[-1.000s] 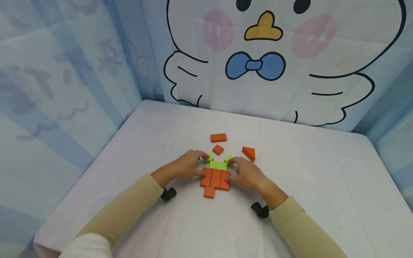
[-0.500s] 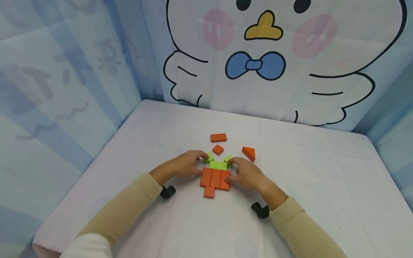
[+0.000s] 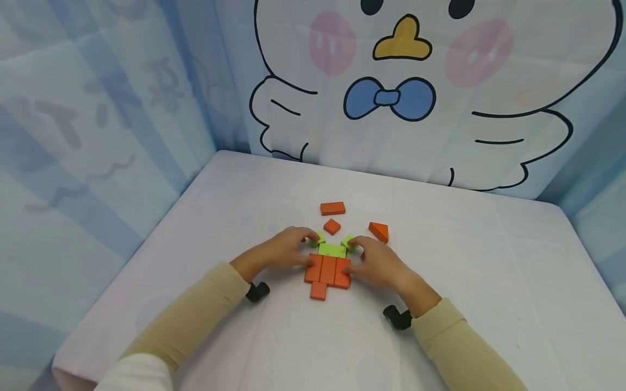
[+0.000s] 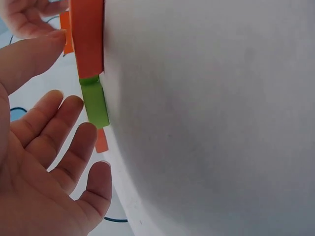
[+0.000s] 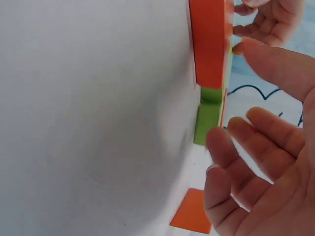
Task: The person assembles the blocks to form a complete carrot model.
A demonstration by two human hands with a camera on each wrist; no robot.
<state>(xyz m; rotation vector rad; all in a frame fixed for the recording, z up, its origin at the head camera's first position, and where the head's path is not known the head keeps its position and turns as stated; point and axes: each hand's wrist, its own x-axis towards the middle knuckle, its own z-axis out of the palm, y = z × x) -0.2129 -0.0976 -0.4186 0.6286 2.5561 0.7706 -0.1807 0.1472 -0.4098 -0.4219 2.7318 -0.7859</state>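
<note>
Three orange blocks (image 3: 329, 270) lie side by side on the table, with a small orange block (image 3: 318, 291) against their near side. A green block (image 3: 332, 250) lies along their far side. Smaller green pieces sit at its left end (image 3: 320, 237) and right end. My left hand (image 3: 285, 251) has its fingertips at the left green piece (image 4: 95, 104) and its thumb over the left orange block. On the other side, my right hand (image 3: 380, 264) keeps its fingertips by the right green piece (image 5: 207, 123), its thumb over the right orange block. Neither hand's fingers are curled round a piece.
Beyond the arrangement lie a long orange block (image 3: 333, 208) and a small orange block (image 3: 332, 226). An orange triangular block (image 3: 379, 232) is past my right hand. A white cloth covers the table (image 3: 469, 260), and a printed curtain (image 3: 391, 136) hangs behind it.
My left thumb drew back slightly to the orange block's edge half a second ago and now lies over it again. The right hand and the blocks look unchanged.
</note>
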